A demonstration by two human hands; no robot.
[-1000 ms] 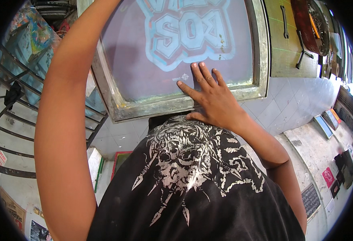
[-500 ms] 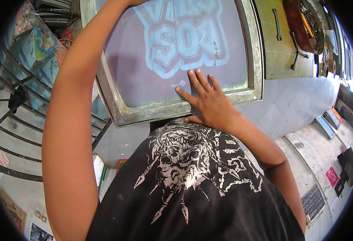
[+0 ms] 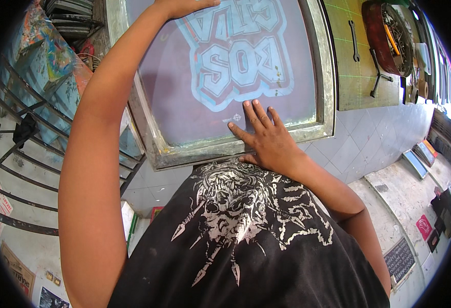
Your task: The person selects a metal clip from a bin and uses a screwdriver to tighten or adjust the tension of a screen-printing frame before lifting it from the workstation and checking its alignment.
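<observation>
A screen-printing screen (image 3: 323, 72) with a worn pale metal frame and purple mesh bearing a large light-blue lettered design fills the top centre. My right hand (image 3: 266, 136) rests on the mesh below the design, fingers spread, with its thumb at the front rail near my printed black shirt (image 3: 235, 231). Cut partly off by the top edge, my left hand (image 3: 187, 7) lies at the far part of the design with fingers stretched out, and my left forearm crosses the frame's left side.
Beside the screen at right, a green gridded board (image 3: 353, 92) holds a wrench (image 3: 354, 41), a socket wrench (image 3: 376, 77) and a round dark-red tin (image 3: 376, 25) of tools. Curved black metal racks (image 3: 25, 154) stand at left. Small frames (image 3: 415, 164) lean at lower right.
The screen, both hands and the surroundings have shifted lower in the view, so more of my left hand shows. My right hand keeps its spread pose on the mesh.
</observation>
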